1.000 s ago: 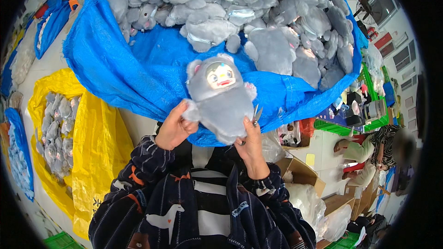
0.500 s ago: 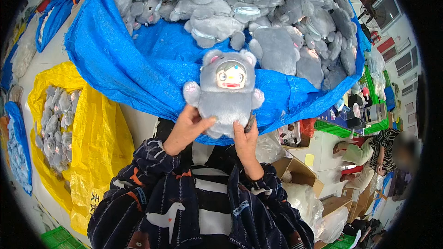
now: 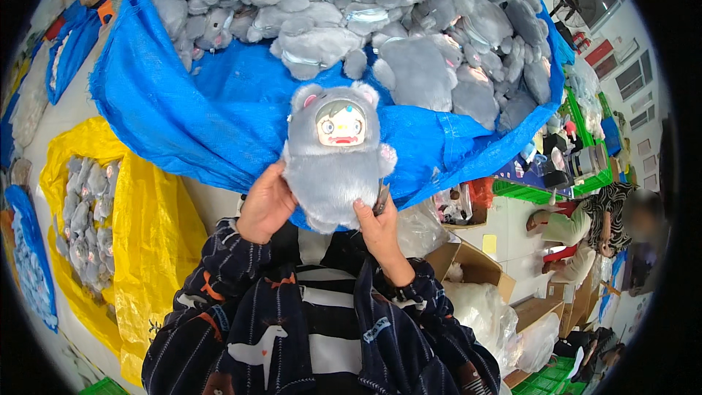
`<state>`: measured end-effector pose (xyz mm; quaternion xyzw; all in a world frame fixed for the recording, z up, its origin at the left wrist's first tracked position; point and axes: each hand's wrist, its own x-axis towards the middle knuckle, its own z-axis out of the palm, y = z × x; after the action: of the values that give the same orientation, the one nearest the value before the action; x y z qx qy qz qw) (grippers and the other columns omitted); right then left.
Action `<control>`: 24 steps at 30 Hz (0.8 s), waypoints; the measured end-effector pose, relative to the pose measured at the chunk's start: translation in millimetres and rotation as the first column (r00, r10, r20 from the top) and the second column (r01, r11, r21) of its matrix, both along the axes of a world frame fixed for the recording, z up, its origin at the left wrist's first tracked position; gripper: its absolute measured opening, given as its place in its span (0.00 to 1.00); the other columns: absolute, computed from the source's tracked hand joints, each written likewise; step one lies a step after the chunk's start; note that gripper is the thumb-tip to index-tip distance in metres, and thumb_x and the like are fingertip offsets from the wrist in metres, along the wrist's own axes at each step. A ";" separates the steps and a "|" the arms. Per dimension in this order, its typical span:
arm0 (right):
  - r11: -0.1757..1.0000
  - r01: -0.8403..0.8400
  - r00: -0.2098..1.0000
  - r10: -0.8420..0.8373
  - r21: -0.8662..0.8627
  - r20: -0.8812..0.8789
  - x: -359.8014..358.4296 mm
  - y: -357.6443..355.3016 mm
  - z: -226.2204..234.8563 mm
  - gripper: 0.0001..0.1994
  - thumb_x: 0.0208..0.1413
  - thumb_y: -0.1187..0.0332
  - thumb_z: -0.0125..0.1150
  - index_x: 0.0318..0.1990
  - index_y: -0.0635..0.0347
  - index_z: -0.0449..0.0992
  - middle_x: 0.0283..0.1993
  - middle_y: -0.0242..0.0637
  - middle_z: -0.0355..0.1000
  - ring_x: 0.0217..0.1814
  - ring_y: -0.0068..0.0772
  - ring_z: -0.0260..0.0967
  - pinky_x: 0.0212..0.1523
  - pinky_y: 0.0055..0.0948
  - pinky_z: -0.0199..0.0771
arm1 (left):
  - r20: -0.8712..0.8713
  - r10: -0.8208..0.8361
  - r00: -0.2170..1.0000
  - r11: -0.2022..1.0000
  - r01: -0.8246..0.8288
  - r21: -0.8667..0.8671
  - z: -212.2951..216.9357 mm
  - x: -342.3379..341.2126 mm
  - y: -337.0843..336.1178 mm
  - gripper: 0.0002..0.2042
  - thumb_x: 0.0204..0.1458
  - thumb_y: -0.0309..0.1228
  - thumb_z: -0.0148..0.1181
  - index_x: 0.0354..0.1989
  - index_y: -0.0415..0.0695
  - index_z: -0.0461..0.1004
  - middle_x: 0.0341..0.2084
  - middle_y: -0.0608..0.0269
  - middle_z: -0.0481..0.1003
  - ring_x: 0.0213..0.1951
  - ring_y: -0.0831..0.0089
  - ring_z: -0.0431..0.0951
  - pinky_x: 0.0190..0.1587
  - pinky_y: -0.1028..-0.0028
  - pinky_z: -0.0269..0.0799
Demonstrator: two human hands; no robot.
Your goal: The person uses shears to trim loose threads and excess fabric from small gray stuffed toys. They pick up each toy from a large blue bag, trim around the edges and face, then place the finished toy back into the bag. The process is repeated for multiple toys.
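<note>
A grey plush toy (image 3: 333, 183) with rounded ears, a doll face and a pink-padded paw is upright between my hands, face up toward me. My left hand (image 3: 268, 205) grips its left side, fingers partly hidden behind the plush. At its lower right, my right hand (image 3: 380, 235) pinches the fur with the thumb in front. A slim dark metal tool (image 3: 381, 200) also sticks up from the right hand; its exact kind is unclear. Just beyond, a large blue woven sack (image 3: 219, 135) lies open, heaped with similar grey plush pieces (image 3: 417, 73).
To the left stands a yellow sack (image 3: 157, 227) holding more grey plush pieces. Cardboard boxes (image 3: 479, 267) and clear plastic bags (image 3: 475, 314) are at my right. Farther right are green crates (image 3: 592, 184) and a seated person (image 3: 607, 227).
The plush toy has shifted left and appears larger. My left hand has moved from its lower edge up along its left side, where the paw no longer shows.
</note>
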<state>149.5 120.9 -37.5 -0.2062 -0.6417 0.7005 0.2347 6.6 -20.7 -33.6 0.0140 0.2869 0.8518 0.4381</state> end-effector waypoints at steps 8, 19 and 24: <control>0.996 0.083 0.996 -0.084 -0.022 -0.035 -5.1 -0.6 -15.4 0.19 0.55 0.66 0.55 0.49 0.69 0.64 0.44 0.40 0.68 0.44 0.26 0.64 0.46 0.27 0.65 | -0.526 -0.082 0.846 0.959 -0.077 -0.273 1.8 29.1 0.2 0.19 0.55 0.31 0.52 0.53 0.37 0.62 0.47 0.57 0.70 0.48 0.71 0.71 0.49 0.71 0.68; 0.992 0.034 0.999 -0.033 0.119 -0.013 -4.1 -9.0 -11.8 0.16 0.53 0.66 0.59 0.43 0.70 0.64 0.37 0.38 0.67 0.39 0.23 0.62 0.39 0.24 0.65 | -0.309 -0.074 0.948 0.992 0.040 -0.117 -0.1 29.2 3.0 0.21 0.50 0.23 0.55 0.54 0.36 0.61 0.47 0.58 0.69 0.48 0.73 0.70 0.48 0.73 0.68; 0.989 -0.046 0.989 0.025 0.141 0.145 -2.7 -9.2 -13.9 0.14 0.51 0.70 0.59 0.43 0.69 0.68 0.35 0.35 0.71 0.37 0.19 0.65 0.38 0.21 0.66 | -0.305 -0.020 0.952 0.991 -0.022 -0.134 3.9 26.9 4.8 0.21 0.53 0.27 0.55 0.54 0.35 0.60 0.47 0.58 0.69 0.47 0.73 0.71 0.48 0.73 0.69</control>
<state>146.9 111.6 -51.4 -0.2268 -0.7094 0.6398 0.1898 33.5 -15.9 -29.7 0.1154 0.4087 0.8180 0.3879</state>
